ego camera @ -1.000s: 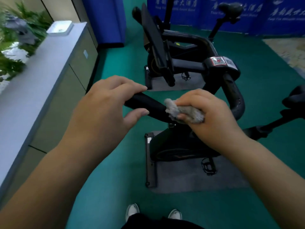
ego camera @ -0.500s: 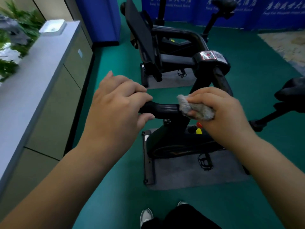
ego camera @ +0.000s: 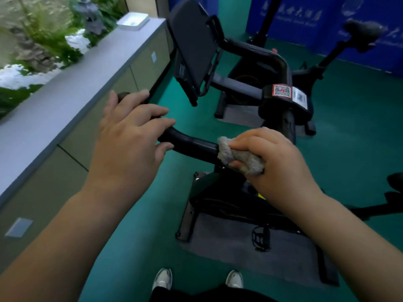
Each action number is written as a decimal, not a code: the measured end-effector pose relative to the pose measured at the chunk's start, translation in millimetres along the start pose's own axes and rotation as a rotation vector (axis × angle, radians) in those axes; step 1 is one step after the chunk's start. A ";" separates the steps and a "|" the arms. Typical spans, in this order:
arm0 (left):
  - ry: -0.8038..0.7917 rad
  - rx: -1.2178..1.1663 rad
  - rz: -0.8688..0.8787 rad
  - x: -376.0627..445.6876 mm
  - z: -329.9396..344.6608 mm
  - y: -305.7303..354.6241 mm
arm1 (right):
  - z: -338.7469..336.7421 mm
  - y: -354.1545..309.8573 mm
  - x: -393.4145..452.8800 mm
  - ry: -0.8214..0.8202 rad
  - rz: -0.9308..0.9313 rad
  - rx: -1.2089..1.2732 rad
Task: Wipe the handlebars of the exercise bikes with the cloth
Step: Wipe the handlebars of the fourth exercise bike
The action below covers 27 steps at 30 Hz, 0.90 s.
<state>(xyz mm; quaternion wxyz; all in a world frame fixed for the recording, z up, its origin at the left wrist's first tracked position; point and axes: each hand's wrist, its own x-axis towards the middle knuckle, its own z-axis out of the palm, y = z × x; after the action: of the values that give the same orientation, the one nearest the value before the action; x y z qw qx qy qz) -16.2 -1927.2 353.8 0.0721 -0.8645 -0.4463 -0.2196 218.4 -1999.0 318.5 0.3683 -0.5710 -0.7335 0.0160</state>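
Note:
A black curved handlebar (ego camera: 192, 144) of the nearest exercise bike runs between my hands. My left hand (ego camera: 130, 138) lies over its left end, fingers spread loosely across the bar with the thumb under it. My right hand (ego camera: 277, 162) is closed on a grey fluffy cloth (ego camera: 237, 158), pressed around the bar to the right of the bare stretch. The bike's central clamp with a red QR sticker (ego camera: 282, 90) sits just beyond my right hand. The bar under both hands is hidden.
A long grey cabinet (ego camera: 72, 99) runs along the left, with plants and a white tray (ego camera: 133, 21) on top. A second bike with a dark screen panel (ego camera: 194, 46) stands behind. Grey mats (ego camera: 239, 253) lie on green floor. My shoes (ego camera: 162, 279) show below.
My view has moved closer and turned left. My left hand has loosened, its fingers now spread over the bar's end. My right hand with the cloth has slid right along the bar.

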 end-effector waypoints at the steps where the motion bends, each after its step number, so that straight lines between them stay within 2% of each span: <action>1: 0.006 0.016 -0.024 -2.4 1.0 3.3 | 6.1 -4.0 6.2 0.008 -0.037 0.010; 4: 0.026 0.036 -0.090 -5.5 2.3 11.2 | 26.0 -19.9 26.3 0.005 -0.153 0.045; 7: 0.018 0.045 -0.121 -6.8 1.7 16.5 | 27.1 -20.5 31.4 -0.042 -0.192 0.074; 10: 0.021 0.044 -0.133 -7.7 0.7 21.5 | 7.8 1.1 15.4 -0.074 -0.175 0.114; 14: 0.024 0.028 -0.117 -8.1 2.2 30.8 | -23.6 34.5 -14.5 -0.039 -0.053 0.090; 17: -0.009 -0.006 -0.074 -10.8 7.3 38.9 | -19.6 28.7 -16.2 -0.009 0.015 0.107; 22: -0.056 -0.053 -0.012 -16.2 19.8 53.7 | 9.5 3.0 -1.8 -0.012 -0.032 0.167; 27: -0.037 -0.093 -0.021 -15.6 21.7 60.9 | -17.6 31.3 -17.0 -0.036 -0.059 0.106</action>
<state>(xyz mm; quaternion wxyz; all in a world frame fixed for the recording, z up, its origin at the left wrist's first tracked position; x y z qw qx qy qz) 31.7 -1967.8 331.8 0.0215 -0.8662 -0.4458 -0.2249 255.4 -2009.6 308.6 0.3850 -0.5285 -0.7547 0.0542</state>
